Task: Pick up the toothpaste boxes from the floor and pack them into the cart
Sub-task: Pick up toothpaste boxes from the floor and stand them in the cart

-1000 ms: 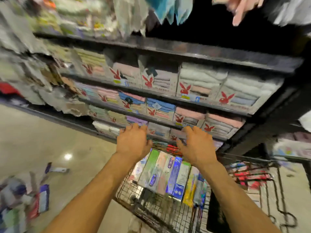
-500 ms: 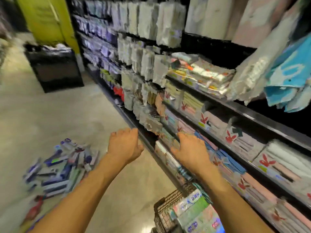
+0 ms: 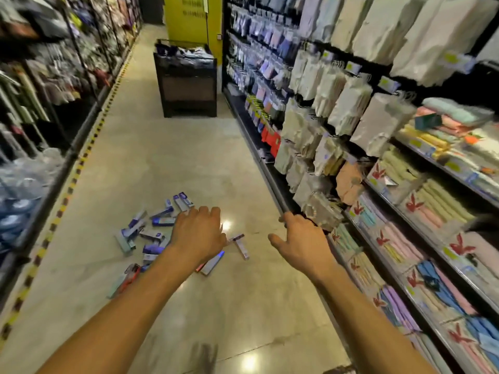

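1. Head view: shows a shop aisle with a pale, glossy floor (image 3: 167, 147) running between two long runs of shelving.
2. Finds the toothpaste boxes (image 3: 151, 233) lying flat on that floor, left of the middle of the aisle, in a loose, criss-crossed heap.
3. Shows them as long, narrow cartons, mostly white with purple and blue panels. Includes a pale green one at the left edge of the heap and one with red on it nearest the camera.
4. Places two more just right of the heap: a thin pale one lying alone, and a blue-tipped one partly hidden behind the left wrist.
5. Has the left hand (image 3: 198, 236) stretched forward, palm down, in front of the right side of the heap. Fingers loosely spread and a little bent, gripping nothing.
6. Has the right hand (image 3: 299, 244) stretched forward too, palm down, thumb held wide, fingers slackly bent, holding nothing. Sits near the foot of the right shelves (image 3: 421, 238), well apart from the cartons.
7. Fills those shelves with folded towels (image 3: 437, 201) in pink, blue and yellow, and with pale hanging packets higher up.
8. Sets a black display bin (image 3: 186, 85) farther down the aisle, in front of a yellow pillar (image 3: 189, 22).
9. Runs yellow-and-black striped tape (image 3: 70, 184) along the foot of the left shelving.
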`<state>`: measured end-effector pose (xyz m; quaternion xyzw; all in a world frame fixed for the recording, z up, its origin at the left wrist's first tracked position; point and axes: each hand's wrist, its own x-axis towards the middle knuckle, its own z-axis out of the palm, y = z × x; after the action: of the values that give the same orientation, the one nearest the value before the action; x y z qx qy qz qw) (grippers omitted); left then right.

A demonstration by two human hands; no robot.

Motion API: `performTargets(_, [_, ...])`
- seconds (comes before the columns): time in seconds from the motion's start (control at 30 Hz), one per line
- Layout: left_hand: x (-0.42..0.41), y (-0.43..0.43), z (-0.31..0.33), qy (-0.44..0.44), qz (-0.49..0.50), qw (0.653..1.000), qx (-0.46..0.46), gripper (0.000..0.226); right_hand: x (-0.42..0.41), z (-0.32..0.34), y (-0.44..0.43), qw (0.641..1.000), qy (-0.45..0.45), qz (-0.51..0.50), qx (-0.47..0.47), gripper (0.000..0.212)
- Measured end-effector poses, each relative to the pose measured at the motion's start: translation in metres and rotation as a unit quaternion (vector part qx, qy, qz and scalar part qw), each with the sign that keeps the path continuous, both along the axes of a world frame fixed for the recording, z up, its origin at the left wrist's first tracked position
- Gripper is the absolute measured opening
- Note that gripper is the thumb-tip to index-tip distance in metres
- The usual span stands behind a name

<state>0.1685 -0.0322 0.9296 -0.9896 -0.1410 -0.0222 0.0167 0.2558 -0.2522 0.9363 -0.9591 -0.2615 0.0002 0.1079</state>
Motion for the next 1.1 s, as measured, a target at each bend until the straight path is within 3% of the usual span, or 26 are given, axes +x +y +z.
performTargets(0.6, [0.182,0.131,-0.029,0.015,0.0,0.999,-0.031,0.052,0.205,-0.054,0.143,0.998,-0.028,0.039,-0.035,0.053])
performTargets(0.73, [0.234,0.166,-0.055,0.023,0.029,0.997,-0.065,0.05,0.259,-0.085,0.167,0.999,0.005,0.027,-0.025,0.055])
performTargets(0.83, [0.27,0.194,-0.082,0.015,0.018,0.996,-0.086,0.061,0.299,-0.11,0.188,0.999,0.019,0.018,-0.026,0.057])
performTargets(1.0, [0.344,0.238,-0.13,0.055,0.046,0.991,-0.116,0.054,0.36,-0.165,0.236,0.999,0.051,0.002,-0.016,0.062])
performTargets(1.1, [0.385,0.261,-0.175,0.08,0.045,0.988,-0.125,0.062,0.396,-0.207,0.263,0.997,0.069,-0.022,-0.009,0.066])
